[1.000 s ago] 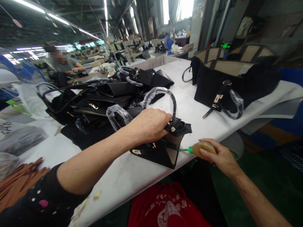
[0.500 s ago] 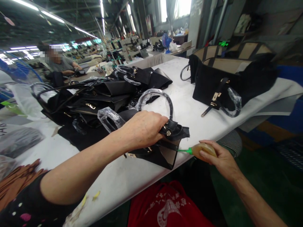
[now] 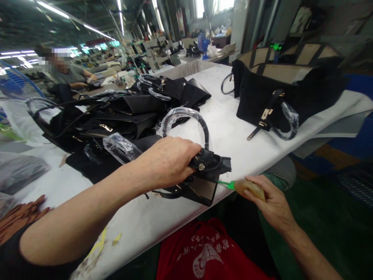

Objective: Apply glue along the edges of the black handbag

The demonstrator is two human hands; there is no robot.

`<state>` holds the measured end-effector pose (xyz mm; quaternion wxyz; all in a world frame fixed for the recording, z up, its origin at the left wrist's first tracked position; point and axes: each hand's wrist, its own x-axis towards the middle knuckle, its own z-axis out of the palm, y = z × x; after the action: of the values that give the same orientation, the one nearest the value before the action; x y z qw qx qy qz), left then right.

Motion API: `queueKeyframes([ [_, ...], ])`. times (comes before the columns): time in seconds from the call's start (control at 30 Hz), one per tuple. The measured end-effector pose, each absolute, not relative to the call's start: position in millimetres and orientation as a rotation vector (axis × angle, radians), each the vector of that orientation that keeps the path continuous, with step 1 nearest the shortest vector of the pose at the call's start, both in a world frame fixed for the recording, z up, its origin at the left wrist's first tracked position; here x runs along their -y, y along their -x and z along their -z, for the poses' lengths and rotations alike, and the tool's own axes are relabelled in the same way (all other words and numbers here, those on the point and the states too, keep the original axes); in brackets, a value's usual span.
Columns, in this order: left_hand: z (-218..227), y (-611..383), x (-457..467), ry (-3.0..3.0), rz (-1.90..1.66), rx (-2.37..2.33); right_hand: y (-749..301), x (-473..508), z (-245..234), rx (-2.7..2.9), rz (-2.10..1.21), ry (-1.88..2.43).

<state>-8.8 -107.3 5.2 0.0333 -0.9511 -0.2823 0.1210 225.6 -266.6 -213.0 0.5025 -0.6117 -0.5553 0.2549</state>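
A black handbag lies near the table's front edge, its plastic-wrapped handle arching up behind my wrist. My left hand is closed on the bag's upper edge, beside a strap with gold-coloured metal fittings; the fingertips are hidden. In my right hand is an amber squeeze bottle of glue, gripped between thumb and fingers. Its thin green nozzle points left, with the tip at the bag's right edge by a beige panel. Whether the tip touches the bag I cannot tell.
Several black bags are heaped behind on the left of the white table. Larger black bags stand at the right. Brown strips lie at the left. A co-worker sits beyond the heap, near a blue fan.
My left hand and the bag edge it grips sit slightly farther left in view. The glue bottle has shifted slightly left too, its nozzle still by the bag's edge.
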Motion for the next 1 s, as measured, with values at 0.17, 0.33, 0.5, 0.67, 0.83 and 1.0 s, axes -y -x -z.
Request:
queueKeyframes([
  [0.17,-6,9,110,2.933,-0.39,0.887,-228,266,210,1.38,-0.794,1.463],
  [0.33,-8,11,115,2.935,-0.434,0.906,-224,271,209,1.331,-0.81,1.523],
  [0.5,-9,15,122,2.939,-0.511,0.95,-217,278,207,1.361,-0.725,1.509],
  [0.67,-9,18,127,2.966,-0.519,0.992,-212,286,205,1.46,-0.709,1.461],
  [0.83,-11,26,130,3.072,-0.537,1.093,-212,288,206,1.475,-0.605,1.466],
  [1.0,-16,39,134,3.159,-0.596,1.282,-214,287,211,1.517,-0.624,1.455],
])
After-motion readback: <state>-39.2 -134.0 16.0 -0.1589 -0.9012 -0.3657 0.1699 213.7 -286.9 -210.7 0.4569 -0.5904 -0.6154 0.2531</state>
